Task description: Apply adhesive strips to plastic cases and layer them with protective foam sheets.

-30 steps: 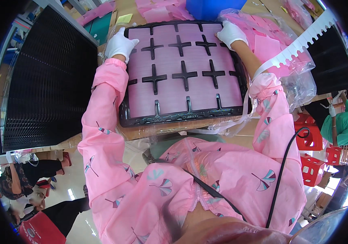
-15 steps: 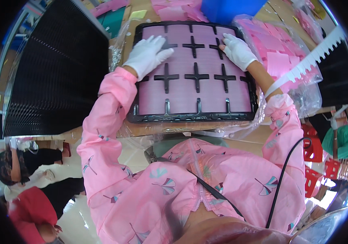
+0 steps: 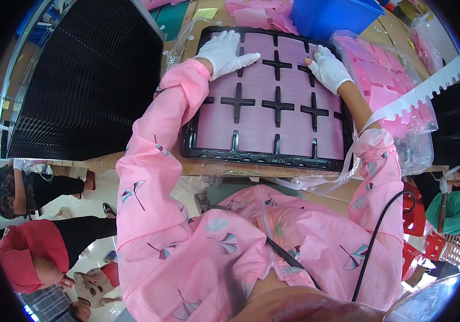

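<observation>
A black plastic tray [image 3: 265,159] with cross-shaped dividers lies on the table in front of me. Pinkish-purple sheet material [image 3: 256,124] shows in its compartments. My left hand [image 3: 225,55], in a white glove, rests flat near the tray's far left corner with its thumb spread out. At the far right part of the tray is my right hand [image 3: 327,70], also gloved, its fingers stretched out and a bare thumb tip showing. Both palms face down and hide the pieces under them. Neither hand grips anything.
Left of the tray rises a tall stack of black trays [image 3: 79,80]. Beyond it stands a blue bin [image 3: 332,19]. Pink sheets [image 3: 385,80] in clear plastic lie to the right, beside a white toothed strip [image 3: 423,88]. Other people are at the left and right.
My left hand has slid toward the tray's far edge. The right hand stays about where it was on the tray. The whole view has shifted, moving the tray rightward in the picture.
</observation>
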Demonstrator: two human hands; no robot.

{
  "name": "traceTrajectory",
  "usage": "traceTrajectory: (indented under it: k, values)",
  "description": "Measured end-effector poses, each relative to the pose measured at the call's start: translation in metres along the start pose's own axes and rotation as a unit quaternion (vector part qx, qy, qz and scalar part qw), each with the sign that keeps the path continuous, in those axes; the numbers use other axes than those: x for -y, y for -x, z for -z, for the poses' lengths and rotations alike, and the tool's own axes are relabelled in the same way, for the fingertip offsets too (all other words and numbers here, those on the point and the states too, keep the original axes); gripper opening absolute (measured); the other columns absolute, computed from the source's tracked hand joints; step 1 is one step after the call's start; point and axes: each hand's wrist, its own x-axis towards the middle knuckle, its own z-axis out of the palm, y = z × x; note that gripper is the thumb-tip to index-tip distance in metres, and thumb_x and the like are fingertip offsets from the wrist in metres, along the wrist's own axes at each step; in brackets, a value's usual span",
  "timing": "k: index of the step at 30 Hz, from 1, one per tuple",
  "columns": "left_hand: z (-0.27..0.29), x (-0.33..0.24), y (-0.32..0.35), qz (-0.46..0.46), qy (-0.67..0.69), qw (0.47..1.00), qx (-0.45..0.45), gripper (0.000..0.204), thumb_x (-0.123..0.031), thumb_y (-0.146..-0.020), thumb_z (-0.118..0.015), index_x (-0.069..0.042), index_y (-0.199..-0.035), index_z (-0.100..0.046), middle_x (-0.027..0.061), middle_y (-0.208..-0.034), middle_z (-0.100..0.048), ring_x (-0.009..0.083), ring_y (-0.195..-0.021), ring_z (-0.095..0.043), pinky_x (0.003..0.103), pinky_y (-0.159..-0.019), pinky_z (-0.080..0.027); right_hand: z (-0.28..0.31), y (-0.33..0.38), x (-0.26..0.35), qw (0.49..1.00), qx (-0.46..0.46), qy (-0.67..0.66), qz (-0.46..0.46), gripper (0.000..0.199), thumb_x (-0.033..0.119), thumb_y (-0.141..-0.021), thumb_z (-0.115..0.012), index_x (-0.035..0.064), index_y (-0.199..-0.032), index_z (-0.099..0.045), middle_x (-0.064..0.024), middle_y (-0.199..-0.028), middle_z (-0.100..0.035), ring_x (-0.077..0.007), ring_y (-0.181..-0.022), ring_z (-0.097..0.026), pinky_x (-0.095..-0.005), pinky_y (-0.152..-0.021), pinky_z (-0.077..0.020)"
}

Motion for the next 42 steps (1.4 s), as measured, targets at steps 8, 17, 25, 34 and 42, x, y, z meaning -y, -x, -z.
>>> traceTrajectory:
  k: [8, 17, 25, 34, 42]
  values:
    - [0.025, -0.013, 0.031, 0.008, -0.034, 0.997, 0.064, 0.087, -0.067, -0.083, -0.035, 0.004, -0.133, -0.036, 0.0236, -0.135, -0.040, 0.0345, -0.128, -0.036, 0.039, -0.108, -0.023, 0.014, 0.036, 0.007, 0.999, 0.035, 0.005, 0.009, 0.066, 0.052, -0.091, -0.036, -0.0056, -0.119, -0.052, -0.0238, -0.135, -0.039, -0.0369, -0.122, -0.041, -0.0386, -0.102, -0.0333]
    - [0.009, 0.005, 0.000, 0.038, -0.038, 0.998, 0.024, 0.094, -0.076, -0.076, -0.037, 0.003, -0.125, -0.046, 0.0214, -0.126, -0.049, 0.0295, -0.121, -0.044, 0.037, -0.104, -0.026, 0.010, 0.004, 0.006, 1.000, 0.009, -0.016, -0.004, 0.066, 0.055, -0.090, -0.034, -0.0052, -0.104, -0.059, -0.0233, -0.122, -0.048, -0.0392, -0.108, -0.051, -0.0434, -0.093, -0.0415]
    - [0.030, -0.006, 0.024, 0.048, -0.100, 0.989, 0.101, 0.091, -0.071, -0.082, -0.030, 0.003, -0.133, -0.036, 0.0191, -0.138, -0.039, 0.0297, -0.130, -0.033, 0.043, -0.110, -0.015, 0.010, 0.029, -0.005, 1.000, 0.016, 0.011, 0.001, 0.068, 0.056, -0.091, -0.032, -0.0048, -0.106, -0.059, -0.0227, -0.124, -0.048, -0.0393, -0.109, -0.050, -0.0427, -0.096, -0.0379]
    - [0.020, 0.003, 0.009, 0.062, -0.119, 0.987, 0.085, 0.096, -0.077, -0.076, -0.031, 0.001, -0.133, -0.039, 0.0182, -0.138, -0.039, 0.0281, -0.132, -0.030, 0.044, -0.111, -0.011, 0.021, 0.014, 0.003, 0.998, 0.044, 0.045, 0.006, 0.069, 0.055, -0.091, -0.031, -0.0067, -0.101, -0.061, -0.0261, -0.120, -0.050, -0.0395, -0.105, -0.052, -0.0420, -0.093, -0.0408]
    - [0.049, -0.012, 0.009, 0.094, -0.023, 0.991, 0.089, 0.092, -0.073, -0.076, -0.039, 0.004, -0.126, -0.045, 0.0224, -0.132, -0.045, 0.0331, -0.127, -0.037, 0.041, -0.107, -0.019, 0.024, 0.000, 0.018, 0.999, -0.020, 0.034, -0.014, 0.048, 0.041, -0.088, -0.046, -0.0036, -0.093, -0.064, -0.0234, -0.102, -0.059, -0.0346, -0.095, -0.058, -0.0422, -0.085, -0.0450]
